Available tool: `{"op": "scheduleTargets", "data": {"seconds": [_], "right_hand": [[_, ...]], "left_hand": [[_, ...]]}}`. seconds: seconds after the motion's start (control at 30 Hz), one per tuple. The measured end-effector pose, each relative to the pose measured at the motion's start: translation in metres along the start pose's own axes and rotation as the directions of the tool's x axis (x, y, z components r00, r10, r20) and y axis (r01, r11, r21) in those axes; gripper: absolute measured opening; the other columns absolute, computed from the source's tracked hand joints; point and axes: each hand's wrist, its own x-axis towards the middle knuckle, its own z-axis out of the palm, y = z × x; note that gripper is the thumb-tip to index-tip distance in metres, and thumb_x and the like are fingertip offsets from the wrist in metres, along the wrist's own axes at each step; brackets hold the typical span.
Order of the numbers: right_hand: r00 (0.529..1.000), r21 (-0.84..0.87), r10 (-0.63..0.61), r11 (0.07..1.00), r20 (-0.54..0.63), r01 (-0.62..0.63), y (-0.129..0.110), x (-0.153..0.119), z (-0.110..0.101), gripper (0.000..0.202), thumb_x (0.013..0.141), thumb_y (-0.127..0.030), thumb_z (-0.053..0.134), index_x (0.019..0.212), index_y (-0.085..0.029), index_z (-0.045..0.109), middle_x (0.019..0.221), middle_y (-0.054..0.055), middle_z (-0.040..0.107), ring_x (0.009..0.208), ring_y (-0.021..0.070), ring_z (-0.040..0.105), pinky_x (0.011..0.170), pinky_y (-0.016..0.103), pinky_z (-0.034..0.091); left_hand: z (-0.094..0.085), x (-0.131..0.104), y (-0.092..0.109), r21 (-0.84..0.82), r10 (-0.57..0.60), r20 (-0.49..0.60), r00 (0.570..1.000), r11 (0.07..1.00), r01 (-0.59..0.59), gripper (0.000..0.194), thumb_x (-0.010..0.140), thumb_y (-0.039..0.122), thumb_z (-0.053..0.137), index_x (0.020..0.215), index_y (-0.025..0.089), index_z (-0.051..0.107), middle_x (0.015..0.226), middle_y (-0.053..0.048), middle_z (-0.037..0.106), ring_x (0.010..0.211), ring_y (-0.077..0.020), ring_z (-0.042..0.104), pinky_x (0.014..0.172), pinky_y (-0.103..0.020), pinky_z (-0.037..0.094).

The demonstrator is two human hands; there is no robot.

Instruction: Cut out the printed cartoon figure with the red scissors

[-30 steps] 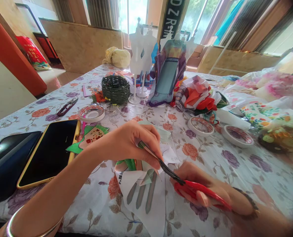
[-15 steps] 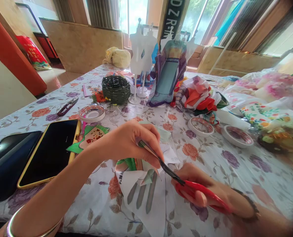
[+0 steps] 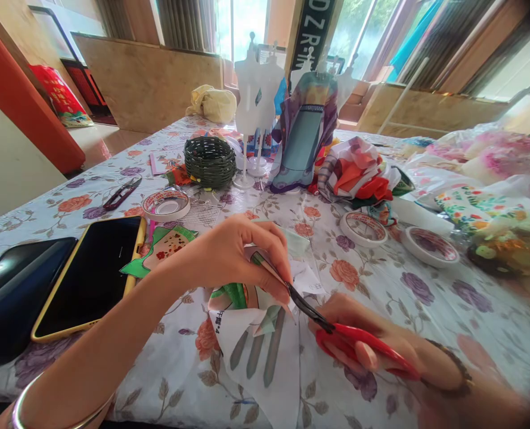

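Thumb against fingers, the left hand pinches the printed cloth over the flowered tablecloth. The right hand curls around red-handled scissors, blades at the left fingertips; both hands have barely shifted since half a second ago.

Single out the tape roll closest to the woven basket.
The leftmost tape roll, in front and left of the woven basket; the other two rolls lie well to its right.

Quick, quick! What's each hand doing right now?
Left hand: closed, pinching a thin white cloth-like sheet with grey and green print.
Right hand: closed, holding dark-bladed scissors with red handles.
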Motion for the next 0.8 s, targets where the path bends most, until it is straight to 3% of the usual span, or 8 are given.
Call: {"op": "scheduleTargets", "data": {"seconds": [0.13, 0.7, 0.8], "right_hand": [[0.999, -0.042, 0.048, 0.998, 0.007, -0.048, -0.002, 0.000, -0.002, 0.061, 0.077, -0.074, 0.054, 0.060, -0.019, 0.035, 0.052, -0.007, 0.030, 0.047, 0.0052, 0.023, 0.039, 0.019, 0.019], [0.995, -0.067, 0.095, 0.993, -0.007, -0.095, -0.024, 0.006, 0.002, 0.063, 0.077, -0.077, 0.052, 0.055, -0.020, 0.037, 0.047, -0.008, 0.034, 0.041, 0.0046, 0.024, 0.035, 0.017, 0.027], [0.992, -0.029, 0.086, 0.996, -0.097, -0.089, -0.027, 0.003, 0.008, 0.061, 0.078, -0.074, 0.054, 0.056, -0.020, 0.036, 0.049, -0.008, 0.030, 0.042, 0.0047, 0.021, 0.035, 0.016, 0.028]], "left_hand": [[-0.002, 0.001, -0.002, 0.012, 0.083, 0.029, 0.996, 0.996, -0.083, 0.013, 0.062, 0.014, 0.086, 0.065, 0.021, 0.076, 0.066, 0.000, 0.070, 0.077, -0.0154, 0.062, 0.078, -0.030, 0.050], [0.006, -0.001, 0.004, 0.067, -0.024, -0.056, 0.998, 0.997, 0.028, 0.018, 0.054, 0.018, 0.090, 0.064, 0.020, 0.075, 0.062, 0.001, 0.066, 0.075, -0.0143, 0.061, 0.067, -0.023, 0.047], [0.005, -0.001, 0.002, 0.043, -0.029, -0.050, 0.998, 0.999, 0.031, 0.017, 0.055, 0.019, 0.090, 0.065, 0.020, 0.076, 0.062, 0.001, 0.066, 0.074, -0.0142, 0.061, 0.067, -0.024, 0.047]]}}
